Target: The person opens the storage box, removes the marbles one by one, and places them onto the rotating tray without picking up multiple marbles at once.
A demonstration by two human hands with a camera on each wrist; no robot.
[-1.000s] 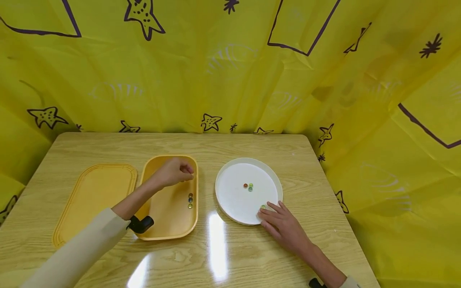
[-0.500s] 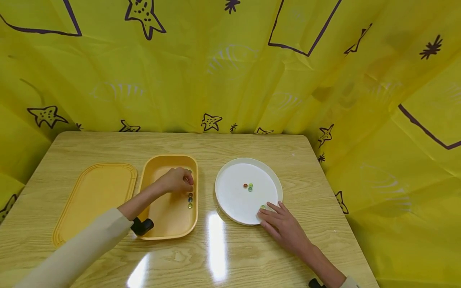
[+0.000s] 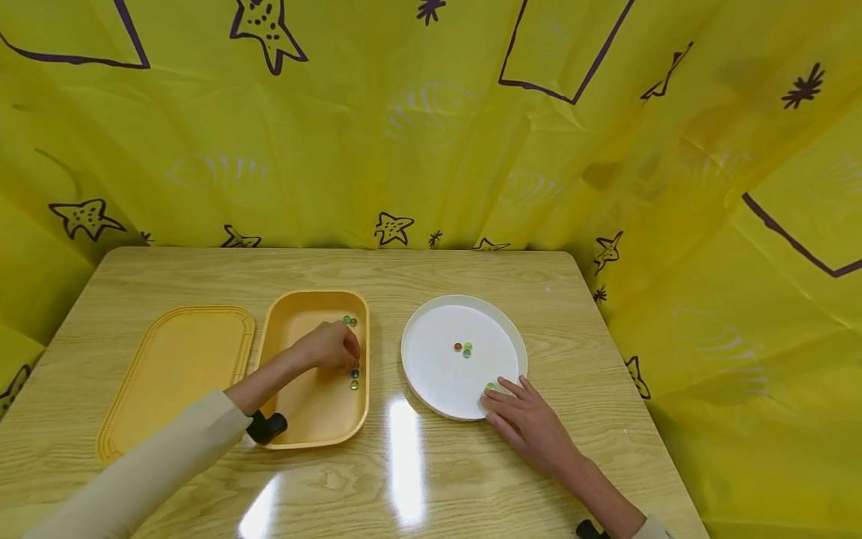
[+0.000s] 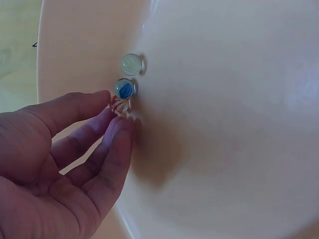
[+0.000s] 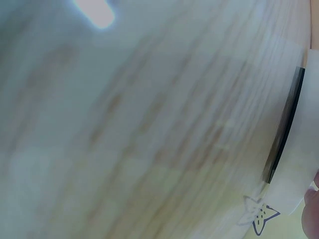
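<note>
In the head view my left hand (image 3: 330, 346) reaches down into the yellow rectangular tub (image 3: 313, 430), close to its right wall. The left wrist view has its thumb and fingertips pinching a clear marble with red-orange swirls (image 4: 120, 105). Touching or nearly touching that one is a blue-swirled marble (image 4: 124, 89), then a pale yellow-green marble (image 4: 131, 64). Two green marbles, one of them a green marble (image 3: 353, 322), sit in the tub's far right corner. My right hand (image 3: 532, 427) rests, fingers extended, over the near right rim of the round white tray (image 3: 431, 382), beside a green marble (image 3: 490, 387).
A red-brown marble (image 3: 458, 346) and two greenish marbles (image 3: 468, 353) lie together in the middle of the tray. Left of the tub lies a flat yellow lid (image 3: 178, 374) on the wooden table (image 3: 431, 271). A yellow patterned curtain (image 3: 431, 150) surrounds the table's back and sides.
Inside the tub my left hand has come nearer along the right wall, uncovering two green marbles in the far corner. It now holds the swirled marble there. My right hand has stayed put.
</note>
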